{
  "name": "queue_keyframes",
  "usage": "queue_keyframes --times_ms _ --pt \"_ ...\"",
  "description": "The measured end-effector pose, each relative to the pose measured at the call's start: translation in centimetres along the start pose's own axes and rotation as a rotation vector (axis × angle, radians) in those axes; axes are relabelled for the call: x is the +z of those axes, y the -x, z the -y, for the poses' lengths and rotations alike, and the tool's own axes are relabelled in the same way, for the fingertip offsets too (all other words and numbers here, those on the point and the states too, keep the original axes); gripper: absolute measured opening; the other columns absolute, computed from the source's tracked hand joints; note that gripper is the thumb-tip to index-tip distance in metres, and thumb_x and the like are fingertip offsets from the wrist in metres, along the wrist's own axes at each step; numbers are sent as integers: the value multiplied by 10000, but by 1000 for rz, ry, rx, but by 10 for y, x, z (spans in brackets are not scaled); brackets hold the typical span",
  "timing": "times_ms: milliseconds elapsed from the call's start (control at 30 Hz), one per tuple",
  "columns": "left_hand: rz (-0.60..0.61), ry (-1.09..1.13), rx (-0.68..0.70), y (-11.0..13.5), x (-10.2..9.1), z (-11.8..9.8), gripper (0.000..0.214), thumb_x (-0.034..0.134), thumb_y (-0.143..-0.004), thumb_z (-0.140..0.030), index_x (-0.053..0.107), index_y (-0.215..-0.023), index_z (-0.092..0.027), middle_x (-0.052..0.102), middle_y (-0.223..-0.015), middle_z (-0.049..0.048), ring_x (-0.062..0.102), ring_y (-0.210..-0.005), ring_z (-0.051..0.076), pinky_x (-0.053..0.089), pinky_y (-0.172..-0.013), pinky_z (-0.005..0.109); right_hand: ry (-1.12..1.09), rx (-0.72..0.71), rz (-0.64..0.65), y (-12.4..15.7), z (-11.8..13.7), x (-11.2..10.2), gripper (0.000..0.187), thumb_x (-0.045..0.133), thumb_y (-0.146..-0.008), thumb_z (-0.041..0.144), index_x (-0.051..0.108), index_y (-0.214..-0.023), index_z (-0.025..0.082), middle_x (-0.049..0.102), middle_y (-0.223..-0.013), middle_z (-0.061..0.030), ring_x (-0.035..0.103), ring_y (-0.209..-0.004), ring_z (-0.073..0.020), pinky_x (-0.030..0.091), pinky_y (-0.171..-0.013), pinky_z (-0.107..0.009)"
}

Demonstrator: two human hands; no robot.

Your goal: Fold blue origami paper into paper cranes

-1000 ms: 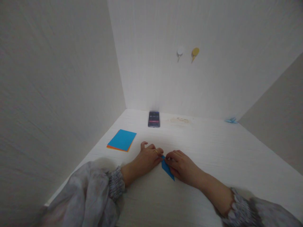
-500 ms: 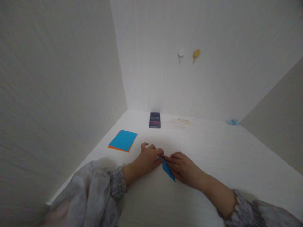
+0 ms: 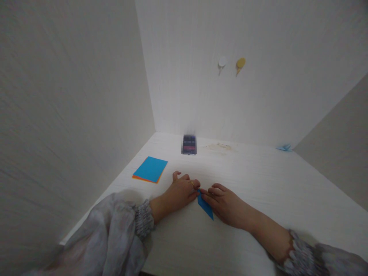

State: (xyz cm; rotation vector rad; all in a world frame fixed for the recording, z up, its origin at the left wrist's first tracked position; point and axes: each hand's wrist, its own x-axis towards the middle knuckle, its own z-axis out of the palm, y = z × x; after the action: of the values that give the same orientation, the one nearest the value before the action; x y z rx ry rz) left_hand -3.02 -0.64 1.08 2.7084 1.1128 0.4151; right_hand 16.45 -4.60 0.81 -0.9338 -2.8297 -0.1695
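A small folded piece of blue paper (image 3: 206,207) lies on the white table (image 3: 258,184) between my hands. My left hand (image 3: 179,191), with a ring on one finger, rests knuckles up on the table, its fingertips pressed against the paper's upper tip. My right hand (image 3: 225,201) lies over the paper's right side, fingers curled and pinching the same tip. Both hands meet at that point.
A stack of square sheets, blue on top and orange below (image 3: 150,169), lies to the left. A dark phone (image 3: 189,144) leans at the back wall. A small blue folded piece (image 3: 284,147) sits at the far right corner. Two hooks (image 3: 231,64) hang on the wall.
The hands stay on the blue paper almost unmoved; my right fingers have shifted slightly along the tip. The view has drifted a little.
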Motion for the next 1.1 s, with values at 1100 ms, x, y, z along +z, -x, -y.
queue_keyframes --times_ms 1100 --pt "-22 -123 269 6 -5 4 234 396 -869 -329 543 -1050 -312 609 -980 -16 474 -888 164 86 -928 487 -152 36 -83 25 -5 -8 349 399 -786 97 489 -1123 104 586 -1029 -126 519 -946 -205 424 -847 -367"
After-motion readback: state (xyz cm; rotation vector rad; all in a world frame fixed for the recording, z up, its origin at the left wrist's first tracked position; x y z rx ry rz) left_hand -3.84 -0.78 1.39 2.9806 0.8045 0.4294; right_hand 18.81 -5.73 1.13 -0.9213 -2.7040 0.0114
